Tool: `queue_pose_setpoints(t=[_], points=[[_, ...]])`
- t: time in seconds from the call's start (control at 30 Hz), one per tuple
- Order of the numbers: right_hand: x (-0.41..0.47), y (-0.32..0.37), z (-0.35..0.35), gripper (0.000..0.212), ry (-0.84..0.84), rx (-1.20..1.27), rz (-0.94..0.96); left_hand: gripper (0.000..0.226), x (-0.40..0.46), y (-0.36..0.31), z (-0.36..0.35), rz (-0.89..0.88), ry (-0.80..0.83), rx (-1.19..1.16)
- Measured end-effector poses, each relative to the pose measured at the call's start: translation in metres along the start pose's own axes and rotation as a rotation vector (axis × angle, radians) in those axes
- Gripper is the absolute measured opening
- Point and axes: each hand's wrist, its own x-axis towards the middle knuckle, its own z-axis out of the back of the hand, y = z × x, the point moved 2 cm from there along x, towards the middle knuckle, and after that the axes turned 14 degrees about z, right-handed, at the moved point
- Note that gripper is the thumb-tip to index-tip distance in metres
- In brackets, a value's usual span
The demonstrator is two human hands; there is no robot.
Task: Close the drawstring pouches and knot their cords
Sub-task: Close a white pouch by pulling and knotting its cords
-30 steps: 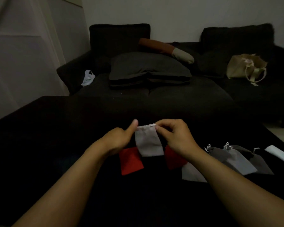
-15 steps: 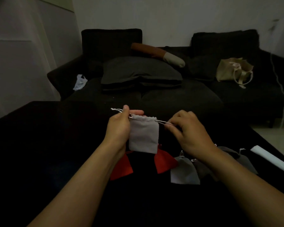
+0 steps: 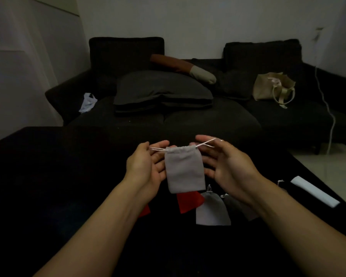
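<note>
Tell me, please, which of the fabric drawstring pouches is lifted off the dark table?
The light grey fabric pouch hanging by its cords between both hands; the others lie flat.

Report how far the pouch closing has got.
Looks done: the light grey pouch and dark grey pouch lying on the table, tops cinched. In hand: a grey pouch, mouth gathered, cords held by the left hand and right hand, not yet knotted. Left: the red pouches.
</note>
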Motion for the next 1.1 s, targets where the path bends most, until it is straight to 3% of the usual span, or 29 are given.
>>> queue_pose_setpoints(t=[0.13, 0.2, 0.33, 0.47, 0.6, 0.8, 0.9, 1.0, 1.1], points=[[-0.003, -0.004, -0.006, 0.031, -0.168, 0.395, -0.152, 0.046, 0.002, 0.005, 0.002, 0.103, -0.014, -0.108], [-0.003, -0.005, -0.007, 0.025, -0.252, 0.525, -0.149, 0.046, 0.003, 0.005, 0.005, 0.119, 0.006, -0.196], [0.001, 0.005, 0.0, 0.035, -0.382, 0.643, -0.053, 0.042, 0.009, -0.005, 0.012, 0.049, 0.0, -0.427], [0.001, 0.011, -0.002, 0.028, -0.337, 0.588, 0.023, 0.047, 0.005, -0.008, 0.002, -0.103, 0.051, -0.417], [-0.004, 0.007, -0.004, 0.029, -0.299, 0.574, 0.014, 0.051, 0.0, -0.008, 0.0, -0.092, 0.155, -0.355], [-0.008, 0.015, -0.008, 0.033, -0.289, 0.402, 0.053, 0.051, -0.004, -0.014, 0.001, -0.188, 0.105, -0.282], [-0.009, 0.015, -0.011, 0.032, -0.251, 0.351, 0.082, 0.05, -0.005, -0.013, 0.0, -0.235, 0.123, -0.161], [-0.009, 0.012, -0.014, 0.034, -0.137, 0.327, 0.052, 0.043, -0.007, -0.002, -0.008, -0.178, 0.276, -0.01], [-0.007, 0.009, -0.015, 0.038, -0.095, 0.179, 0.035, 0.03, -0.007, 0.011, -0.017, -0.193, 0.304, 0.127]])
